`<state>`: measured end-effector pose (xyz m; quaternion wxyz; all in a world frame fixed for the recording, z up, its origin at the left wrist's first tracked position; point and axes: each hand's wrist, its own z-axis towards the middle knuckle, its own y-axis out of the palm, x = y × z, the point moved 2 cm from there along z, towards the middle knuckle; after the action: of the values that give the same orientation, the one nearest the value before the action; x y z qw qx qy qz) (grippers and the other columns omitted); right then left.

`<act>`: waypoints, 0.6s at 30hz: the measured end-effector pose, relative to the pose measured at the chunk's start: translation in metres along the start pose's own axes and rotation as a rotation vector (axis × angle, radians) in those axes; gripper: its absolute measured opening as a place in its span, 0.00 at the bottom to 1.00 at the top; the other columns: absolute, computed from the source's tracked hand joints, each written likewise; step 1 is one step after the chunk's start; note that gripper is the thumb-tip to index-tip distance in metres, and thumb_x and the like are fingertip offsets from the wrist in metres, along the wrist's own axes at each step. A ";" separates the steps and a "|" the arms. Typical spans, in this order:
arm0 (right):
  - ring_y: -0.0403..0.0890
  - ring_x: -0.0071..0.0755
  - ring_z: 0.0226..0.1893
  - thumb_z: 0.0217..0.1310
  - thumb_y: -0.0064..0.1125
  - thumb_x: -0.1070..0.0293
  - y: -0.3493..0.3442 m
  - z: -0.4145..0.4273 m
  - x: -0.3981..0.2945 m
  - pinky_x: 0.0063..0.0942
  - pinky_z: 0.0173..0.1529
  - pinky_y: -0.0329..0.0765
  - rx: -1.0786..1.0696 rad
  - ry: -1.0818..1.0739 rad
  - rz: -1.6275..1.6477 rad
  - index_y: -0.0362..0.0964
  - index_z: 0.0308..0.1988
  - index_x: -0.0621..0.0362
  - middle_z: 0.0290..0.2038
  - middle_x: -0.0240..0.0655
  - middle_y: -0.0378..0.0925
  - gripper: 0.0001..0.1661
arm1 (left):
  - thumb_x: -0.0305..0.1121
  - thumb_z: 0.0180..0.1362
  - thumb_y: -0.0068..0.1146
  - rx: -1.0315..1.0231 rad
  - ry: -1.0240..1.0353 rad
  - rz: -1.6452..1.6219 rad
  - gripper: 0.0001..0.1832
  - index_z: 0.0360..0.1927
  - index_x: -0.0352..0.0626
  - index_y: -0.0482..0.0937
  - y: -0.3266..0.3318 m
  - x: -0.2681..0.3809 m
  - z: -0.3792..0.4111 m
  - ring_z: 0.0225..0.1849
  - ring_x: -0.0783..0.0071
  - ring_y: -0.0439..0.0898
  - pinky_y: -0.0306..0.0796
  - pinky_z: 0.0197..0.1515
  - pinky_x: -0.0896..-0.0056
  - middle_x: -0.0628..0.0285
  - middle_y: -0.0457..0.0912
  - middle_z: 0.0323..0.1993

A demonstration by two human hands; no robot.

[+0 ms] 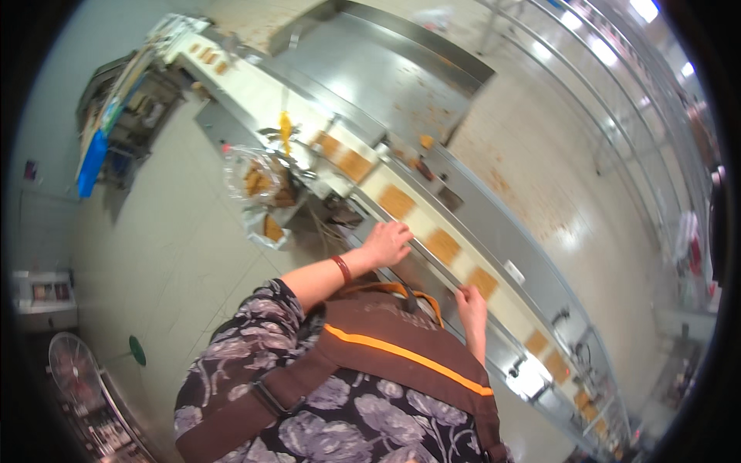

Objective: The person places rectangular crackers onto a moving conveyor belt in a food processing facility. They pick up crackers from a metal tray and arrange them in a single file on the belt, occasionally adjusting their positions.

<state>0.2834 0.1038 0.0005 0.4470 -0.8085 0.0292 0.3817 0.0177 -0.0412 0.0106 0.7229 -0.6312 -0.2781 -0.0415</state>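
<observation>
Flat tan square pieces, seemingly food slabs, lie spaced along a pale conveyor belt [417,223] that crosses diagonally before me. My left hand [389,243] is at the belt's near metal rail, fingers bent, close to one tan slab [396,201] and another slab [442,247]. Farther right, my right hand [472,305] has curled fingers at the rail, beside a third slab [481,282]. Whether its fingertips touch or grip that slab is not clear. A red band circles my left wrist.
Beyond the belt stands a large metal tray table [370,63] with crumbs. Clear plastic bags with brown pieces [255,176] sit left of the belt. Metal rack rails [579,81] run at the upper right. A metal side ledge [498,231] borders the belt. A fan [72,370] stands lower left.
</observation>
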 end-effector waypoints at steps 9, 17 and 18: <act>0.82 0.42 0.33 0.57 0.60 0.62 -0.009 0.016 -0.029 0.35 0.40 0.76 -0.033 -0.056 -0.035 0.75 0.37 0.60 0.30 0.41 0.82 0.13 | 0.39 0.53 0.57 0.048 -0.352 -0.065 0.12 0.40 0.49 0.78 -0.030 -0.026 -0.057 0.52 0.61 0.72 0.67 0.51 0.56 0.63 0.76 0.46; 0.82 0.41 0.32 0.57 0.59 0.63 -0.006 0.026 -0.019 0.34 0.39 0.76 -0.057 -0.121 -0.008 0.75 0.38 0.62 0.30 0.41 0.82 0.14 | 0.41 0.54 0.57 0.086 -0.392 -0.041 0.12 0.40 0.49 0.79 -0.029 -0.027 -0.064 0.51 0.61 0.73 0.68 0.51 0.55 0.63 0.76 0.45; 0.82 0.40 0.32 0.57 0.59 0.63 -0.007 0.024 -0.018 0.34 0.39 0.76 -0.059 -0.139 -0.006 0.75 0.38 0.62 0.30 0.41 0.81 0.14 | 0.41 0.54 0.57 0.092 -0.392 -0.038 0.12 0.40 0.49 0.79 -0.026 -0.027 -0.065 0.52 0.62 0.73 0.68 0.51 0.55 0.63 0.76 0.45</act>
<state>0.2588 0.1206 0.0091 0.4250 -0.7930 -0.0158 0.4362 0.0067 -0.1151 0.0184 0.6819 -0.5882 -0.4270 0.0815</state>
